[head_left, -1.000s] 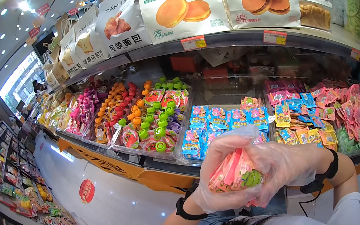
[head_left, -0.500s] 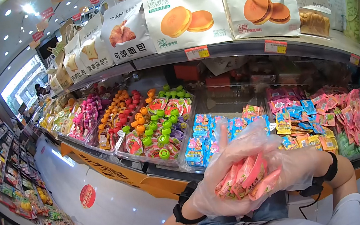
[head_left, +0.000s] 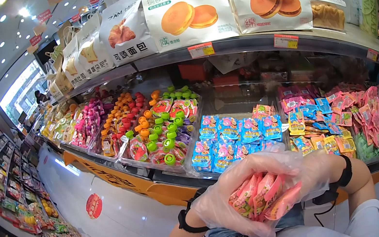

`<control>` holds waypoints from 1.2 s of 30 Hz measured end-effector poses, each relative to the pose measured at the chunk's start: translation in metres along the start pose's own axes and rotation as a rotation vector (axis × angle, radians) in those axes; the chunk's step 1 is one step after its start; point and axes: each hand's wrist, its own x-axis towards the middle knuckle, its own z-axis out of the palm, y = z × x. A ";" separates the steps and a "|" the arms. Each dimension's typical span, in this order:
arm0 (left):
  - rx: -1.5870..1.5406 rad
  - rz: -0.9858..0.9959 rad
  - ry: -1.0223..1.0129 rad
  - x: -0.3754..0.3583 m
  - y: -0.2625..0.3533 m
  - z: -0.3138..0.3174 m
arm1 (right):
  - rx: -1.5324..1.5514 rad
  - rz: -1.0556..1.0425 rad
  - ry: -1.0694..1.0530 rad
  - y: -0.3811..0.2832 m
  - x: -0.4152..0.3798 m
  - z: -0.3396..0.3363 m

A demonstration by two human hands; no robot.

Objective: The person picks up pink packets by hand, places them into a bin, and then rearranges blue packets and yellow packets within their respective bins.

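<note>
Both hands, the left hand (head_left: 221,202) and right hand (head_left: 313,173), wear thin plastic gloves and are closed together around a bundle of pink snack packets (head_left: 262,196), held at chest height before the counter (head_left: 161,191). Slippery film on film could let a packet slide out and drop to the floor (head_left: 117,227).

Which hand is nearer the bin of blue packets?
Left. The left hand sits just below the blue-packet bin, under its left part. The right hand is off to the right, below the mixed-colour packets.
</note>
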 end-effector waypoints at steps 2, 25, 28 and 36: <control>0.144 -0.035 -0.121 0.007 0.020 -0.003 | -0.031 -0.017 -0.016 -0.006 0.003 -0.001; -0.113 -0.104 0.058 -0.007 -0.018 0.008 | -0.021 -0.097 0.090 0.034 -0.004 0.020; 0.016 0.002 -0.065 -0.006 -0.019 0.003 | 0.328 0.157 0.045 0.023 -0.009 0.026; -0.036 -0.063 -0.030 -0.017 -0.024 0.003 | 0.110 0.146 0.067 0.011 0.002 0.024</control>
